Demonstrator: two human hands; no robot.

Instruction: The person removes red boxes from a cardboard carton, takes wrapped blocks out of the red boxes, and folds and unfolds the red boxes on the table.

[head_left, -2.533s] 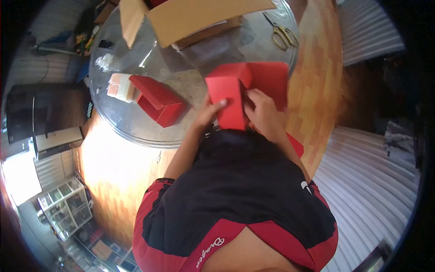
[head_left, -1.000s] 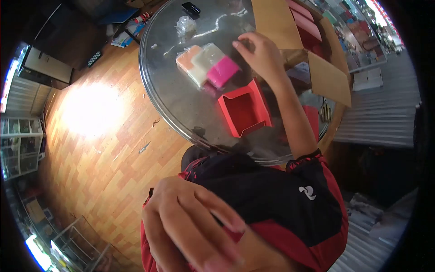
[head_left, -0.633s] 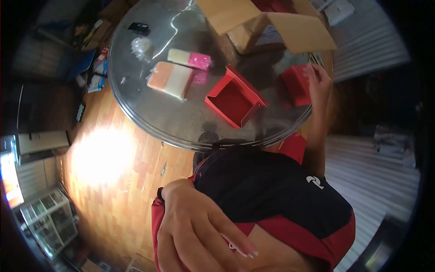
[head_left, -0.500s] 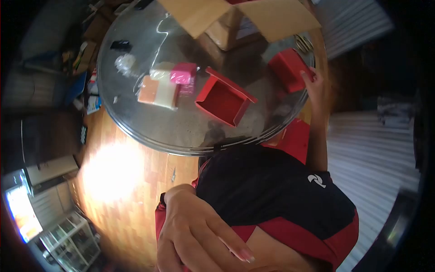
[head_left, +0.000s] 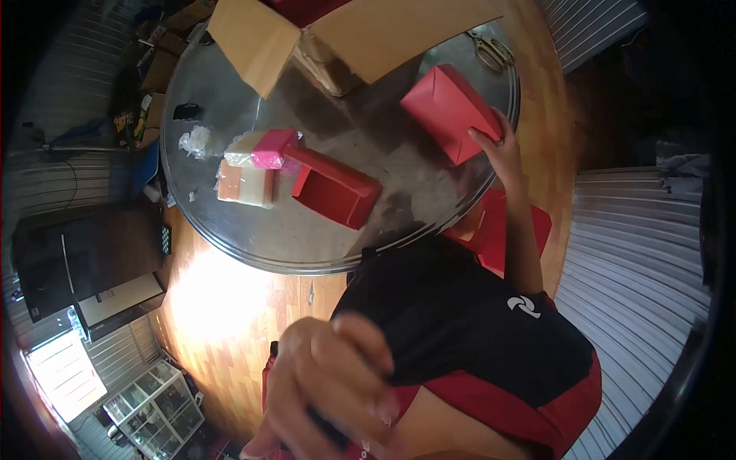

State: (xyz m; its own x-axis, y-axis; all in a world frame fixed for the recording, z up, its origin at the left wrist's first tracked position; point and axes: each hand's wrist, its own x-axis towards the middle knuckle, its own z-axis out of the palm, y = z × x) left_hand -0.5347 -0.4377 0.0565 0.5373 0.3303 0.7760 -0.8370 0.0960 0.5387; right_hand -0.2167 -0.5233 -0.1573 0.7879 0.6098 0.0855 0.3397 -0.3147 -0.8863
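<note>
Red box (head_left: pixel 451 115) held at right side of worktop (head_left: pixel 253 238)

The red box is gripped at its near right corner by the right hand (head_left: pixel 500 149), with the thumb laid on the face turned to the viewer. The left hand (head_left: pixel 326 376) is seen raised before the chest, fingers bent; it is blurred, so whether anything is held cannot be told. A second red box (head_left: pixel 337 192), open side exposed, is placed near the worktop's front edge. Just left of it, plastic-wrapped blocks are grouped: a cream-and-pink pair (head_left: pixel 264 149) and, nearer, an orange-and-cream pair (head_left: pixel 245 184). A cardboard carton (head_left: pixel 414 34) with spread flaps is positioned at the far side, scissors (head_left: pixel 491 54) to its right.
</note>
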